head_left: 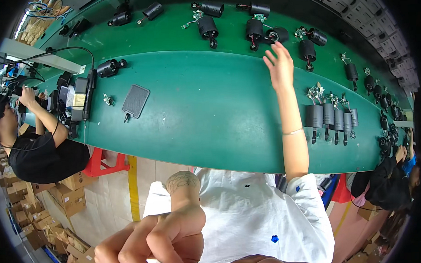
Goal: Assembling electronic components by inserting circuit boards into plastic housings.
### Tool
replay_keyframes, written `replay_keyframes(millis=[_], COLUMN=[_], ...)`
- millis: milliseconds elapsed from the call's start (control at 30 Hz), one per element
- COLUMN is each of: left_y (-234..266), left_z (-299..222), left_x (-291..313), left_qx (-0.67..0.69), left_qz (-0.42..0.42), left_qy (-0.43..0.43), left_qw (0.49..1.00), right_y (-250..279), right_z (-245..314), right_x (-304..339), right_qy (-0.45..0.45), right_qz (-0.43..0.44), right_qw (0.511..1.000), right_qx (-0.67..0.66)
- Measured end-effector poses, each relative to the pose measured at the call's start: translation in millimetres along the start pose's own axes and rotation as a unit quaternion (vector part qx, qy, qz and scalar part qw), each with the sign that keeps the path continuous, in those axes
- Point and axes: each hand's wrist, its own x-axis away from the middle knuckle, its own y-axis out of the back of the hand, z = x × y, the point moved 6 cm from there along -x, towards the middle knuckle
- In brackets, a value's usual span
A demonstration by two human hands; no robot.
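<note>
My left hand (154, 239) is raised large at the bottom of the head view, off the table. Its fingers are curled in, and what they hold, if anything, is hidden. Across the table reaches my right hand (280, 67), with its fingers apart and nothing seen in them. Its fingertips are just below a black cylindrical housing (277, 34) lying on its side; whether they touch it I cannot tell. Left of that, another black housing (254, 30) has a small green circuit board (260, 17) at its top.
Right of my right arm stand several dark cylinders (314, 116) with wired boards. A grey flat pad (136, 101) and a small circuit board (108, 100) lie left on the green table (196, 118). A co-worker (41, 139) sits at the left, by a red stool (104, 162).
</note>
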Motion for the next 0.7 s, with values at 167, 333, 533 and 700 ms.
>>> replay_keyframes(millis=[167, 333, 533, 700], left_y=[3, -2, -5, -6], left_z=[4, 3, 1, 6], left_x=[3, -4, -4, -5], left_qx=[-0.024, 0.011, 0.008, 0.003], left_qz=[-0.012, -0.037, -0.016, -0.031], left_qy=[-0.019, -0.004, 0.027, -0.007], left_qw=[0.999, 0.999, 0.999, 0.999], right_y=[-19, -45, -73, -88], right_z=[-11, -21, -32, -36], right_x=[-32, -25, -33, -36], right_qy=[0.176, 0.234, 0.301, 0.367], right_qz=[0.029, -0.023, -0.005, 0.024], right_qw=[0.837, 0.825, 0.825, 0.797], right_qx=[0.518, 0.514, 0.478, 0.480])
